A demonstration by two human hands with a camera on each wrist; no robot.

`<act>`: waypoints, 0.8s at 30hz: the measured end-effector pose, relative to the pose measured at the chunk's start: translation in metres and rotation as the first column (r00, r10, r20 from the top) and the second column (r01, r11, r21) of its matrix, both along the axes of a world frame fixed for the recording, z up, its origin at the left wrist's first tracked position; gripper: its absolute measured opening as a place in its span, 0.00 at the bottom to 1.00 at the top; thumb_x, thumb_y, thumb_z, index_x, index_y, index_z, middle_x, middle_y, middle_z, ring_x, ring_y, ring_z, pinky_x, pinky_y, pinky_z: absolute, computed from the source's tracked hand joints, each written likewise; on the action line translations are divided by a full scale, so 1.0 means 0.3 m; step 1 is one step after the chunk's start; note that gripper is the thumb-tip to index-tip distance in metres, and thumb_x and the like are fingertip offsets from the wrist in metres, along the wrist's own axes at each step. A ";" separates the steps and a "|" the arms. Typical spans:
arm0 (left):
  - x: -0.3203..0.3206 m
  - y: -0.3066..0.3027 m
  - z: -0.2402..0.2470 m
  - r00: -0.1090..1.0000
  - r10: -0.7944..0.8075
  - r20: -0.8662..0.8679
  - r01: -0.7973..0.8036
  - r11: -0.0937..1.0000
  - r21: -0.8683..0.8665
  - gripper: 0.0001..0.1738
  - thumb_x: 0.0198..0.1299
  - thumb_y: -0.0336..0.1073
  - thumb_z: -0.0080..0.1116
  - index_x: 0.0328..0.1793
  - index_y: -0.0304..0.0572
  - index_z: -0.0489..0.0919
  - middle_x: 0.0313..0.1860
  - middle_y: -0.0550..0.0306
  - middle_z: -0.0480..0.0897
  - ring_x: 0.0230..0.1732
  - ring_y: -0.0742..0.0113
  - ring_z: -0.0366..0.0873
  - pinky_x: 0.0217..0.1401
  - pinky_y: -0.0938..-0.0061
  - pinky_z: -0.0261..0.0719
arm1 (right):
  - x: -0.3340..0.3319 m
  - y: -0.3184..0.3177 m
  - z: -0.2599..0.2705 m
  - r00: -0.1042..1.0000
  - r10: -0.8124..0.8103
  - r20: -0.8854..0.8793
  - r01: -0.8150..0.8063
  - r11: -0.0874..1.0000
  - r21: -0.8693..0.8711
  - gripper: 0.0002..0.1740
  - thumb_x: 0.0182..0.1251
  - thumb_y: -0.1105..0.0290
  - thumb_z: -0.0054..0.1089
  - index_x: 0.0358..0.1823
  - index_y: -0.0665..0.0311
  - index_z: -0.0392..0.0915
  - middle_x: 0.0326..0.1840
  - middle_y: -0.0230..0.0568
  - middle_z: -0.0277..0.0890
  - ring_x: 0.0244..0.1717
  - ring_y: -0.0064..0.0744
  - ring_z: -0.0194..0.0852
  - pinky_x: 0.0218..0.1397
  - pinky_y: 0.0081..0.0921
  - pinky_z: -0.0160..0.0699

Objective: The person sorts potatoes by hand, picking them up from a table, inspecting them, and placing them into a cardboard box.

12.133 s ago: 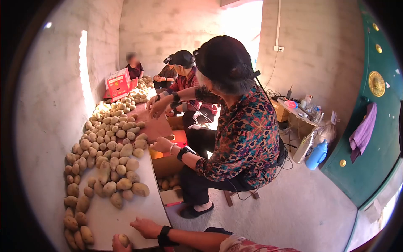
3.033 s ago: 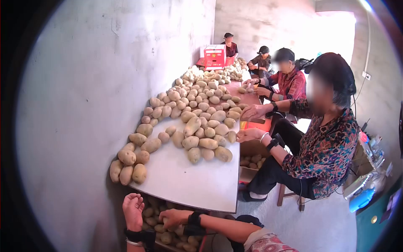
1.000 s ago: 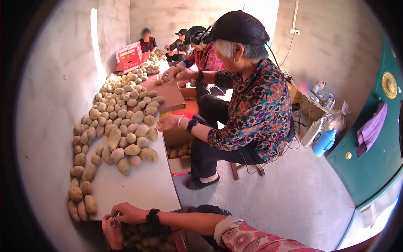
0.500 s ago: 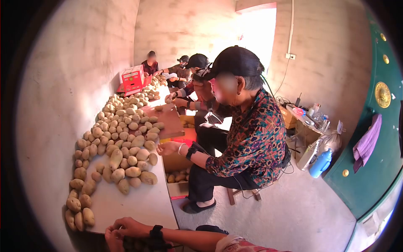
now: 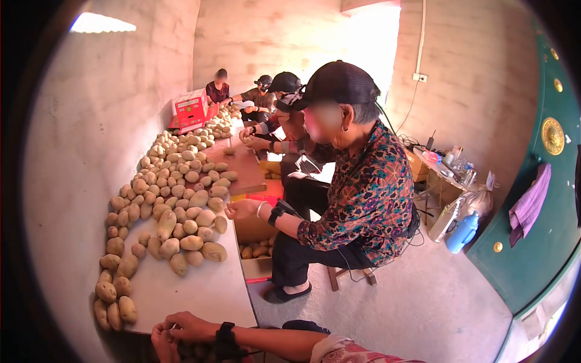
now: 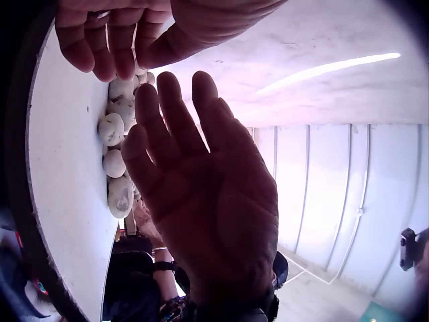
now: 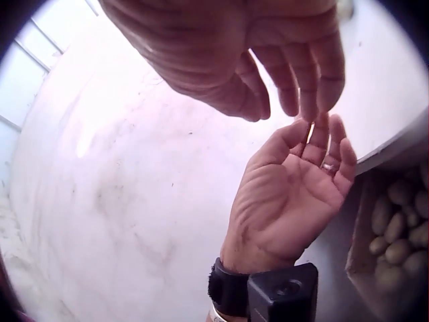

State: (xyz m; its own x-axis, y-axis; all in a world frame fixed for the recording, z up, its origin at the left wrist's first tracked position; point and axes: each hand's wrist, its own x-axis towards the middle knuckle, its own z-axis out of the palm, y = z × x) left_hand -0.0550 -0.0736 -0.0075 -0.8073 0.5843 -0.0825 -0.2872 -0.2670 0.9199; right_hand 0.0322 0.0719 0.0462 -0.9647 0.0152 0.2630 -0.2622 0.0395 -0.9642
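My left hand (image 5: 163, 343) and right hand (image 5: 192, 328) are close together at the near edge of the white table (image 5: 187, 296). Neither holds anything. In the left wrist view the right hand (image 6: 214, 181) shows its palm, fingers slightly bent, below the left hand (image 6: 127, 30). The right wrist view has the left hand (image 7: 288, 194) palm up with a ring, its fingertips near those of the right hand (image 7: 255, 54); contact is unclear. A box (image 7: 362, 248) of potatoes (image 7: 398, 251) stands below the table edge.
Many potatoes (image 5: 169, 247) lie along the wall side of the table. A seated person (image 5: 357, 187) in a patterned shirt is at its right side, with others beyond. A red and white box (image 5: 191, 107) stands at the far end; a blue flask (image 5: 463, 233) is on the floor.
Since three seconds ago my right hand has left the potatoes in the lower box and come up beside my left. The head view has turned right. The hands look almost unchanged over the last half second.
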 end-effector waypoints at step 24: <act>0.009 -0.014 0.028 0.999 0.040 -0.008 -0.041 0.999 -0.033 0.11 0.57 0.31 0.55 0.44 0.38 0.68 0.35 0.57 0.74 0.35 0.71 0.75 0.36 0.80 0.76 | -0.003 -0.011 -0.036 0.992 -0.063 -0.108 0.082 0.980 0.180 0.09 0.51 0.77 0.53 0.33 0.70 0.78 0.32 0.48 0.80 0.36 0.41 0.80 0.41 0.31 0.76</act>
State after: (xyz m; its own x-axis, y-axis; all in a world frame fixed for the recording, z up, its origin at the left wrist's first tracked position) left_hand -0.0522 -0.0777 0.0007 -0.8309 0.5480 -0.0959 -0.2704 -0.2472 0.9305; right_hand 0.0314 0.0686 0.0352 -0.9310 0.0265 0.3641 -0.3481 0.2364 -0.9072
